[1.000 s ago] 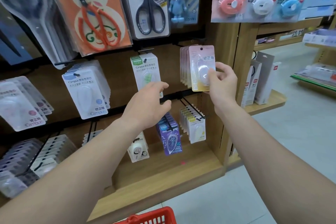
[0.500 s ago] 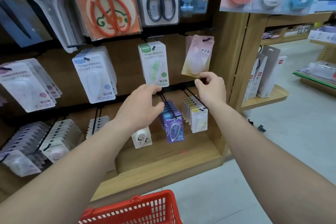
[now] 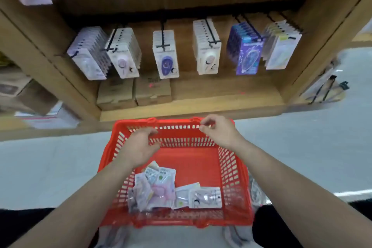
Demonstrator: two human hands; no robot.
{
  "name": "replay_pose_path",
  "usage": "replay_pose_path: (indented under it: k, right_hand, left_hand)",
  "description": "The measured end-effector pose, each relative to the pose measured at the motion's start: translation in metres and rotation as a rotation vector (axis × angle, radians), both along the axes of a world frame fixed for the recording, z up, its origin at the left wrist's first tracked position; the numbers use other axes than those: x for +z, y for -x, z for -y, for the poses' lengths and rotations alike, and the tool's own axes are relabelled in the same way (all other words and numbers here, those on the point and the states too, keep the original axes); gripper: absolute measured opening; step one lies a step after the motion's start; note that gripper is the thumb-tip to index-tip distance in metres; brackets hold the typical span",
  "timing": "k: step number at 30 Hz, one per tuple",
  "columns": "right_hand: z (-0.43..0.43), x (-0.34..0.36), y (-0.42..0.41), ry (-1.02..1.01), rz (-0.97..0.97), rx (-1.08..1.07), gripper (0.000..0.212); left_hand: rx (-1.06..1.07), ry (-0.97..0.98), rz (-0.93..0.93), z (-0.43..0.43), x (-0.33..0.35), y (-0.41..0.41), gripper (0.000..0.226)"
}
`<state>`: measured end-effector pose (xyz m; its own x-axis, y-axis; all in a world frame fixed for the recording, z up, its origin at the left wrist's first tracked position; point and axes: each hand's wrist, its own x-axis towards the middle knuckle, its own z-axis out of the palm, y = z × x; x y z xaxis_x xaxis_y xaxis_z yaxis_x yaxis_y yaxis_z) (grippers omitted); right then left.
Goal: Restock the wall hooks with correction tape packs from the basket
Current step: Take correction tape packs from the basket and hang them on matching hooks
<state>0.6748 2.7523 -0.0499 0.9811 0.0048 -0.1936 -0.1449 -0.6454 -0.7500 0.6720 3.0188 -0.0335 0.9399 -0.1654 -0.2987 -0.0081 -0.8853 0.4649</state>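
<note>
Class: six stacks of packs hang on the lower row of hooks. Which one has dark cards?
The fifth stack from the left: its cards are deep purple-blue, while the other five are white or pale lilac.

Bare forearms (image 3: 84,197) run to the left hand (image 3: 138,147) and right hand (image 3: 219,133). Blurred black clothing (image 3: 24,225) shows beneath each arm, with pale grey fabric (image 3: 112,237) between at the bottom edge.

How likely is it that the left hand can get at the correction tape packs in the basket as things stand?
Probably yes. The left hand hovers empty over the open red basket, beyond the packs heaped at its near side. Nothing covers them, and the right hand is at the far rim.
</note>
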Motion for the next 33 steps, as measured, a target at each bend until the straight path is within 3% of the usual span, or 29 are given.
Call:
replay_pose_path:
  k: [11, 15, 18, 22, 24, 27, 33]
  right_hand:
    - [-0.096, -0.176, 0.034, -0.038, -0.597, 0.122, 0.033]
    - [-0.126, -0.220, 0.042, -0.118, -0.702, 0.205, 0.031]
    - [-0.140, -0.230, 0.043, -0.180, -0.701, 0.077, 0.037]
    - [-0.141, -0.240, 0.042, -0.307, -0.743, 0.021, 0.034]
    - [-0.137, -0.241, 0.041, -0.324, -0.752, -0.021, 0.030]
    - [-0.126, -0.244, 0.036, -0.323, -0.784, 0.001, 0.044]
    - [-0.117, -0.237, 0.035, -0.422, -0.838, 0.131, 0.056]
  left_hand:
    - [0.173, -0.066, -0.387, -0.057, -0.148, 0.033, 0.057]
    - [0.230, -0.138, -0.533, -0.064, -0.181, 0.046, 0.072]
    - [0.290, -0.086, -0.618, -0.069, -0.190, 0.052, 0.067]
    - [0.344, 0.155, -0.610, -0.071, -0.197, 0.060, 0.075]
    - [0.369, 0.245, -0.612, -0.066, -0.199, 0.065, 0.056]
    - [0.351, 0.300, -0.547, -0.061, -0.207, 0.068, 0.042]
    - [0.297, 0.085, -0.507, -0.077, -0.218, 0.061, 0.077]
